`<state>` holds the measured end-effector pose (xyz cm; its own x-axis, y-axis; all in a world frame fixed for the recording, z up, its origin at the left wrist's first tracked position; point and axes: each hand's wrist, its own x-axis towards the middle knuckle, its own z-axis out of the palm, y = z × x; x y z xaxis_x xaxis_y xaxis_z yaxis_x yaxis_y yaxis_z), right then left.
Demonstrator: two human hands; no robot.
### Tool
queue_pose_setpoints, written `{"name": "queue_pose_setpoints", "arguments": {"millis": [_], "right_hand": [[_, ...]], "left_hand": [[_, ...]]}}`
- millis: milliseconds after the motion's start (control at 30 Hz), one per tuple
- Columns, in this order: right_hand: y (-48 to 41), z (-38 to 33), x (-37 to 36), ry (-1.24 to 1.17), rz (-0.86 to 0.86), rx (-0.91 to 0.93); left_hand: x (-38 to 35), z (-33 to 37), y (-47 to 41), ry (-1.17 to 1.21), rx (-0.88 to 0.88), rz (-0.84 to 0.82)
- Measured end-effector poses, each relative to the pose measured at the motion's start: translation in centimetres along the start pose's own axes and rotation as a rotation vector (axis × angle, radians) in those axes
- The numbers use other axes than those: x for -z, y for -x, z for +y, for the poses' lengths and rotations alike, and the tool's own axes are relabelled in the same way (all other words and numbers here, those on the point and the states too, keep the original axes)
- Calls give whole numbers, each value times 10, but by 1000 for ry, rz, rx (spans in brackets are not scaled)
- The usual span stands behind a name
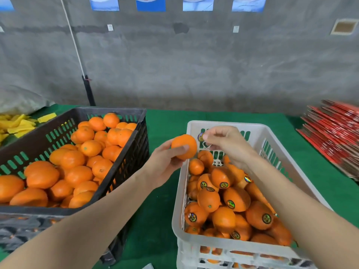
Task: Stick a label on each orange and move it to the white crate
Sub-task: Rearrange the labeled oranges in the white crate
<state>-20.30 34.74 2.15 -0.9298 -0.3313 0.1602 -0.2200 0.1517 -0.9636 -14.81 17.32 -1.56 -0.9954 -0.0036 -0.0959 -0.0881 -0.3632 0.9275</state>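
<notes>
My left hand (165,162) grips an orange (184,146) in the air between the two crates, just over the white crate's left rim. My right hand (225,144) hovers right beside it and pinches a small round shiny label (200,137) at its fingertips, a short way from the orange's skin. The white crate (223,126) on the right holds several oranges with round labels (230,203). The black crate (120,164) on the left is full of oranges without labels (77,173).
Both crates stand on a green cloth (165,121). Yellow strips (21,123) lie at the far left by a grey sack. A stack of red flat cartons (334,131) lies at the right edge. A grey wall stands behind, with a black pole (88,90).
</notes>
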Motion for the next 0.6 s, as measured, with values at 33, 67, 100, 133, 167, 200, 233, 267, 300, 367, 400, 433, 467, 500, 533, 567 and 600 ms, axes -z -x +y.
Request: {"name": "queue_pose_setpoints", "arguments": {"millis": [33,67,100,133,167,200,233,267,300,367,400,433,467,500,533,567,600], "right_hand": [[11,-4,-5,15,-38,3],[21,-8,-10,29,-66,8],[30,-12,-15,46,-83,20],[37,-15,-19,70,-88,37],[43,-18,-22,94,-85,53],[48,-20,-24,116,-79,66],[52,-22,-25,141,-74,77],[56,-25,-26,175,-72,86],[60,-27,-27,217,-72,98],[66,-30,-29,302,-70,123],[69,-31,-30,337,-58,136],[72,-33,-32,370,-35,155],[75,-34,-34,400,-9,178],[79,-34,-37,429,19,205],[83,-34,-40,464,52,234],[88,-33,-43,504,89,267],[93,-33,-46,542,124,300]], "left_hand": [[0,1,6,16,12,-25],[0,2,12,30,22,-43],[-1,2,17,52,30,-58],[-2,2,22,86,32,-68],[-3,1,26,122,32,-77],[-4,1,31,149,30,-86],[-4,1,36,158,27,-92],[-5,1,40,150,24,-97],[-6,1,44,133,20,-103],[-6,3,51,104,10,-120],[-7,4,55,100,6,-125],[-8,6,59,100,2,-125],[-9,6,62,94,-6,-119],[-11,7,65,78,-17,-109],[-13,6,69,52,-32,-92],[-15,6,72,26,-50,-71],[-16,5,74,6,-69,-49]]}}
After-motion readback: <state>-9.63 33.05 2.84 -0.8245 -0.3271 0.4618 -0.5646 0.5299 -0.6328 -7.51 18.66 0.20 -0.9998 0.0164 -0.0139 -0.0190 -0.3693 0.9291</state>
